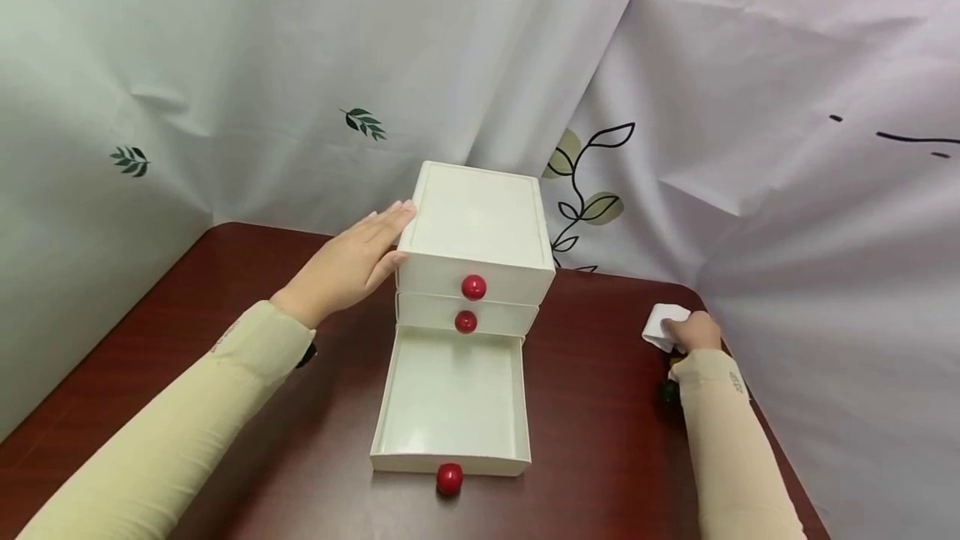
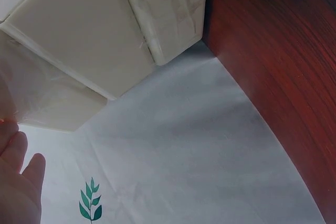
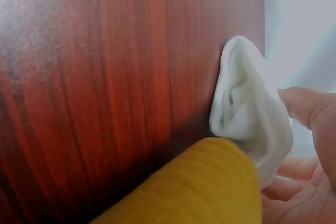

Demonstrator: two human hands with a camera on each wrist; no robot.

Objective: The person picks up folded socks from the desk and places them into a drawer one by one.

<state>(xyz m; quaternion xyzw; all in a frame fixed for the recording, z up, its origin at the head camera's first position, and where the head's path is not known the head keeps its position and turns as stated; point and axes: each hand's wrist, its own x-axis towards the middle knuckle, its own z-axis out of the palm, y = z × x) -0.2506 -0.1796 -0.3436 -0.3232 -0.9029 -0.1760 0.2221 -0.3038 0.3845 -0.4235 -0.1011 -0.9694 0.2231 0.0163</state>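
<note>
A white drawer unit (image 1: 480, 219) stands mid-table, its bottom drawer (image 1: 450, 394) pulled out with nothing in it and the two upper drawers closed. My left hand (image 1: 345, 261) rests with straight fingers against the unit's left side, near the top edge. In the left wrist view, the fingertips (image 2: 16, 142) lie by the unit's side wall (image 2: 79, 35). On the right, my right hand (image 1: 696, 330) pinches a folded white cloth (image 1: 663, 325) between thumb and fingers. The right wrist view shows this white cloth (image 3: 247, 98) close to the tabletop, beside a rolled yellow fabric item (image 3: 194, 187).
Each drawer has a round red knob (image 1: 449, 478). A dark green item (image 1: 667, 392) is partly hidden under my right forearm. The dark red table (image 1: 592, 407) meets a white curtain (image 1: 277, 65) with leaf prints at its back and sides.
</note>
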